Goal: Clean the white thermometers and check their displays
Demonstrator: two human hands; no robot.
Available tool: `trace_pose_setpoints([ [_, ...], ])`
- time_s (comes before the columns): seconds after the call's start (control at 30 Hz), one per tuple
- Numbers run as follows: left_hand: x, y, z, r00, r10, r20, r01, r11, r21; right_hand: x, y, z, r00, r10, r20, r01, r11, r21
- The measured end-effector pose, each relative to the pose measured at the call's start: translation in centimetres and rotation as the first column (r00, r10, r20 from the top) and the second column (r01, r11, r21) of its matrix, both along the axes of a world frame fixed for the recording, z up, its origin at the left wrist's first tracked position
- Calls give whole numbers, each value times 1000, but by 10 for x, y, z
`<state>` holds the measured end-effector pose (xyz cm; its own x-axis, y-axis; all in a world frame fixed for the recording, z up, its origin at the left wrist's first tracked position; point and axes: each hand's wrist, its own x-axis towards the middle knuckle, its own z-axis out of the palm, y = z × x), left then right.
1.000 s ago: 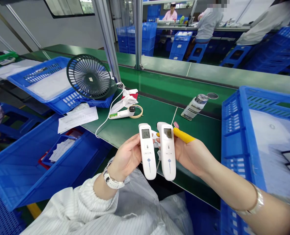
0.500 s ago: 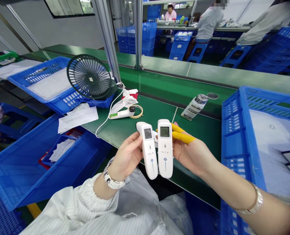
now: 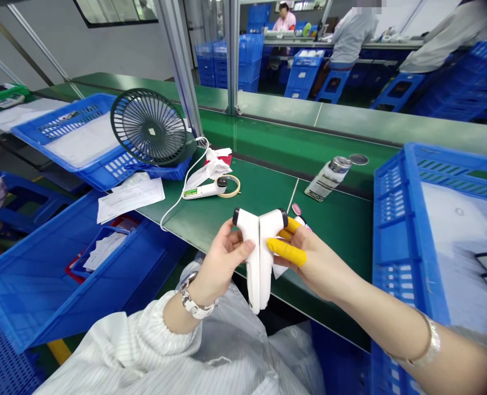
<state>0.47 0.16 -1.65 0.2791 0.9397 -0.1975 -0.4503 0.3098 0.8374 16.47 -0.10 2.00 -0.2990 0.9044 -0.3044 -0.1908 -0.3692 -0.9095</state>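
Observation:
My left hand [image 3: 220,263] grips a white forehead thermometer [image 3: 251,258] by its handle, the black sensor tip pointing left. My right hand [image 3: 309,263], with yellow finger cots on thumb and fingers, grips a second white thermometer [image 3: 268,247] whose tip points right. The two thermometers are pressed back to back, upright, above the near edge of the green bench [image 3: 210,214]. A small white cloth shows under my right thumb. Their displays are turned away from me.
A third thermometer [image 3: 204,191] lies on the bench beside a tape ring [image 3: 231,186] and a cloth. A dark fan [image 3: 149,129] stands behind, a bottle [image 3: 328,176] lies at right. Blue crates [image 3: 432,230] flank both sides. People work at the far benches.
Both thermometers faced me with lit displays side by side; now I have turned them outward so their backs meet and the screens are hidden.

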Motion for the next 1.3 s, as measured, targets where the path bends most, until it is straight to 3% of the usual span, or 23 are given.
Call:
trace_pose_setpoints([
  [0.33, 5, -4, -1, 998, -45, 47, 45, 999, 13, -2, -2, 0, 998, -40, -45, 38, 999, -36],
  [0.5, 7, -6, 4, 997, -77, 7, 77, 993, -84, -3, -4, -1, 990, -80, -114, 73, 995, -69],
  [0.63, 4, -3, 6, 998, -33, -53, 31, 999, -43, -2, -1, 4, 992, -80, -99, 71, 994, -87],
  [0.77, 2, 0, 3, 992, -103, -70, 100, 994, -41, -1, 1, 3, 983, -136, -127, 117, 982, -146],
  [1.3, -3, 4, 8, 978, -157, -137, 156, 988, -19, 0, 2, 0, 994, -55, -98, 42, 990, -131],
])
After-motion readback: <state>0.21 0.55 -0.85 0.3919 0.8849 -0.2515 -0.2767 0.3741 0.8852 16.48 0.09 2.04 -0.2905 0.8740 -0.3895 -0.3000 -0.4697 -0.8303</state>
